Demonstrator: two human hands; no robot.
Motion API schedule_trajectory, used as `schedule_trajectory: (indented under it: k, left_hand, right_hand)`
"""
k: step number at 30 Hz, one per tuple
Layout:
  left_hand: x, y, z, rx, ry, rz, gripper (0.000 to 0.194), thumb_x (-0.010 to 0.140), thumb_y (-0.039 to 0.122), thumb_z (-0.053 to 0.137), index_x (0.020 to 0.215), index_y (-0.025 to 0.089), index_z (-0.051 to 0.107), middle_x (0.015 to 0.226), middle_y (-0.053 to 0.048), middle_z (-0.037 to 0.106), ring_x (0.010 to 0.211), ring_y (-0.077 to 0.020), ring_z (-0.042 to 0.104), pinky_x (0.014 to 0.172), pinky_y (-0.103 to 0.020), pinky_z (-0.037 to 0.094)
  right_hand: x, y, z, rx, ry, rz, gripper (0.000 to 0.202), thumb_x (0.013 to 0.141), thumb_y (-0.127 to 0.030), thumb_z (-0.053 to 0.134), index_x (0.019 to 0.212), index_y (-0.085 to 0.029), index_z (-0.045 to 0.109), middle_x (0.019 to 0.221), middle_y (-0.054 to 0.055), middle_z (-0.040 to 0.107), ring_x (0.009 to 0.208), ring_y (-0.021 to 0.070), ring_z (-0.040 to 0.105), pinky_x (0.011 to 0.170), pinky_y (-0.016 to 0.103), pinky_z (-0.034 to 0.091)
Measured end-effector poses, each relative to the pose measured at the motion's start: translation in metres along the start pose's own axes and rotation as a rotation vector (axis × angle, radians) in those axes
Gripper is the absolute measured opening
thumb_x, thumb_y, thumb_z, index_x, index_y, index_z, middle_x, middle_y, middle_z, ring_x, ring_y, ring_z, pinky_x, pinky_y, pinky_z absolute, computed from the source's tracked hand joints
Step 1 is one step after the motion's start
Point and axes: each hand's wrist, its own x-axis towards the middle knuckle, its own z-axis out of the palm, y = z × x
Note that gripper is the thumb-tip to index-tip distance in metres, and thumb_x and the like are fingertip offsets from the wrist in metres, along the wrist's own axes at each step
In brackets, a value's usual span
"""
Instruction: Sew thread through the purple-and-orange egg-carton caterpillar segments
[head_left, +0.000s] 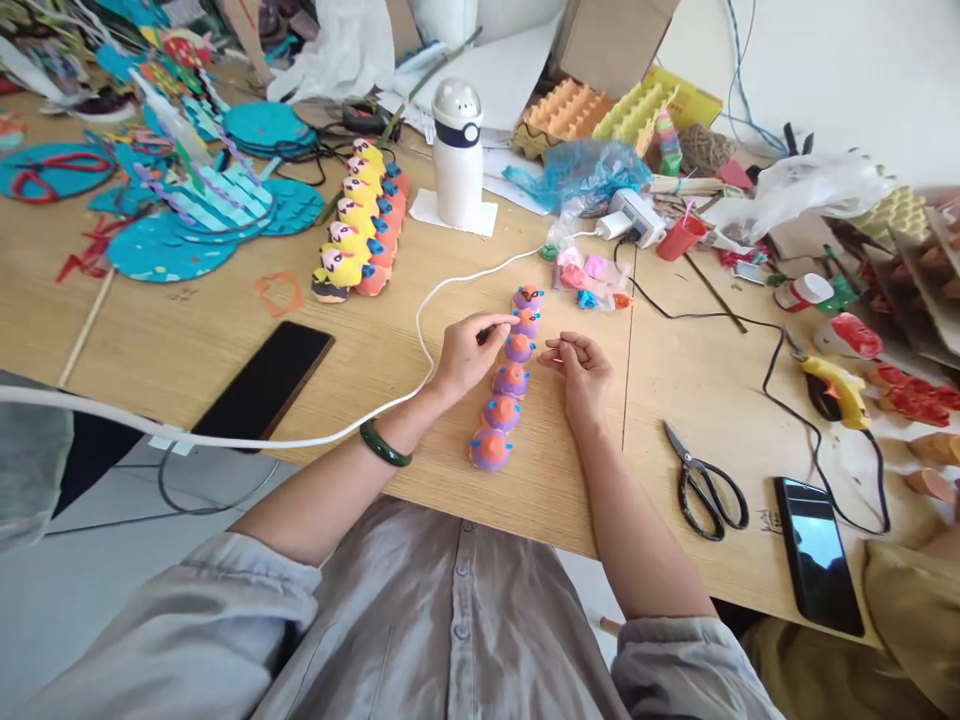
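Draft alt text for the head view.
The person's left hand is at a row of six purple-and-orange figures on a wooden table, fingertips by the second from the far end; the right hand, fingers curled, is beside the row. Black-handled scissors and a yellow glue gun lie to the right.

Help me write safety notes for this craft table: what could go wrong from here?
The white cable runs close beside the left hand; a snag might jerk the hand and disturb the row of purple-and-orange figures. The scissors lie on the table near the right forearm, so a sideways sweep could catch on them. The phone at the right lies near the table's front edge and might be nudged off.
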Motion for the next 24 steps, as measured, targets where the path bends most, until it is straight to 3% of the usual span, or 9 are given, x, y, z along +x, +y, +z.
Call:
schedule_trajectory:
  k: [5,10,16,24]
  left_hand:
    - [-0.007,-0.001,-0.001,-0.035,-0.004,0.024,0.023,0.095,0.025,0.060,0.102,0.018,0.081,0.100,-0.006,0.082,0.083,-0.0152,0.071,0.073,-0.026,0.052]
    - [-0.013,-0.003,-0.005,-0.070,-0.005,0.001,0.024,0.097,0.028,0.059,0.104,0.019,0.080,0.102,-0.006,0.081,0.086,-0.0150,0.071,0.075,-0.025,0.053]
    - [-0.011,-0.005,-0.001,-0.105,-0.025,-0.042,0.025,0.098,0.031,0.060,0.105,0.019,0.080,0.104,-0.006,0.081,0.091,-0.0161,0.072,0.077,-0.026,0.054]
    - [-0.008,0.000,0.007,-0.111,-0.034,0.038,0.024,0.099,0.028,0.058,0.108,0.020,0.080,0.106,-0.006,0.081,0.093,-0.0163,0.073,0.082,-0.027,0.055]
  right_hand:
    - [-0.007,-0.007,0.005,-0.009,-0.048,0.084,0.035,0.079,-0.052,0.081,0.090,-0.021,0.067,0.079,0.001,0.078,0.060,0.0138,0.072,0.064,0.030,0.065]
    - [-0.008,-0.009,0.006,-0.086,-0.031,0.112,0.043,0.081,-0.062,0.075,0.074,-0.020,0.064,0.053,-0.005,0.063,0.038,0.0075,0.051,0.039,0.020,0.042]
    - [-0.009,-0.011,0.007,-0.095,-0.002,0.110,0.044,0.079,-0.060,0.077,0.071,-0.021,0.059,0.050,-0.008,0.054,0.038,0.0058,0.041,0.039,0.020,0.035]
    - [-0.013,-0.013,0.006,-0.137,-0.035,0.121,0.047,0.083,-0.061,0.073,0.066,-0.021,0.057,0.047,-0.009,0.049,0.038,0.0058,0.036,0.039,0.021,0.030]
